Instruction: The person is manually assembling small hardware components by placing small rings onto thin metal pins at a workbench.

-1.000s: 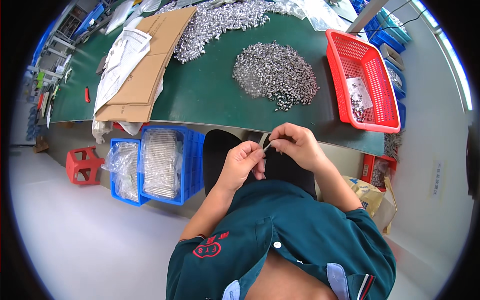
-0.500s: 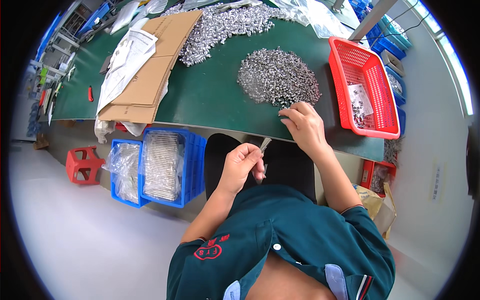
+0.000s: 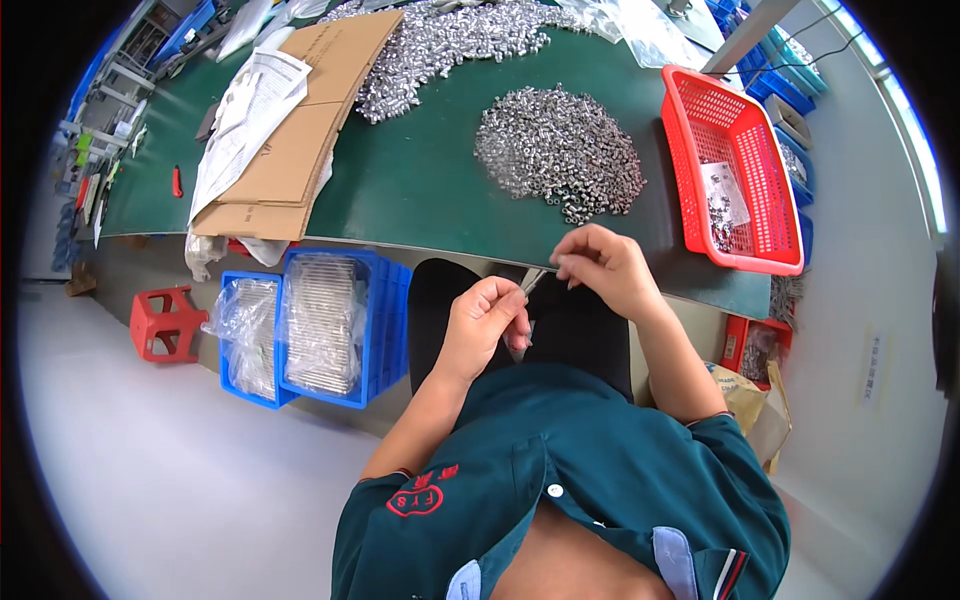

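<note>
My left hand (image 3: 484,322) is closed around a thin, light metal rod (image 3: 534,281) that slants up past its thumb over my lap; whether it is one rod or more I cannot tell. Close to the rod's upper end, my right hand (image 3: 606,268) pinches thumb and forefinger together, and whatever lies between them is too small to make out. Beyond my right hand, small ring-like metal pieces lie in a round pile (image 3: 565,150) on the green table (image 3: 430,185).
A red basket (image 3: 685,180) stands right of the pile. Flattened cardboard (image 3: 290,160) with papers (image 3: 245,120) lies at left, beside a larger heap of shiny metal pieces (image 3: 450,45). Below the table edge are blue crates (image 3: 385,330) of bagged rods and a red stool (image 3: 165,325).
My right hand has drawn back from the pile's near edge toward me, to the upper end of the rod. The left hand keeps its hold, almost unmoved.
</note>
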`<state>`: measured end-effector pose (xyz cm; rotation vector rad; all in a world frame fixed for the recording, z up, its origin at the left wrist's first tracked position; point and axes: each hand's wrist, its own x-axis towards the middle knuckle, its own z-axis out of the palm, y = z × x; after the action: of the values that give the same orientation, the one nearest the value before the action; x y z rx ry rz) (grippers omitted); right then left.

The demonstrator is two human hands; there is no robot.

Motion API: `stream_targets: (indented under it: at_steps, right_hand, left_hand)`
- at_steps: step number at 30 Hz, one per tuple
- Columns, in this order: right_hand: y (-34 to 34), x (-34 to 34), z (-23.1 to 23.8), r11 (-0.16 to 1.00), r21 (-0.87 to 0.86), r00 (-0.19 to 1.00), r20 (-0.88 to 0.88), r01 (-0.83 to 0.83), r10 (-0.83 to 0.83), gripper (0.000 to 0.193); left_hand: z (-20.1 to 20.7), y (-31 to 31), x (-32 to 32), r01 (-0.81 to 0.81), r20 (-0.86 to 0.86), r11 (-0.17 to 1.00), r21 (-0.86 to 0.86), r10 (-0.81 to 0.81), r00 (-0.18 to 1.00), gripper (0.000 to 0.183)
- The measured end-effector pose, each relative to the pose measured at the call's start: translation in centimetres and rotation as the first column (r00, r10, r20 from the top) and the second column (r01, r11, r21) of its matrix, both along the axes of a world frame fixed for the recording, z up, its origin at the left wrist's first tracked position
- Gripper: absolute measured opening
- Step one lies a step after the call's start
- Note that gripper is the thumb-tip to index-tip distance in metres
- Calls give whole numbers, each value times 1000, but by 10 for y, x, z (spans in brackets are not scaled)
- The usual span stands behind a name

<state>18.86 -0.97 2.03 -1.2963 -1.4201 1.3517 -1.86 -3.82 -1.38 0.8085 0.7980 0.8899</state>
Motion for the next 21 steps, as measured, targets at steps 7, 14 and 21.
stream_targets:
  at_steps: [7, 14, 21]
  right_hand:
    - [-16, 12, -4, 988, -120, 964, -257, -98, 64, 8]
    - [-25, 20, 20, 980, 141, 985, 116, -143, 127, 11]
    - [-35, 25, 25, 952, 235, 953, 276, -195, 127, 14]
  left_hand:
    - [1, -3, 8, 82, -70, 996, 29, -80, 994, 15]
    - [9, -4, 9, 184, -176, 982, 40, -174, 969, 13]
    - [10, -8, 14, 236, -208, 971, 40, -223, 952, 11]
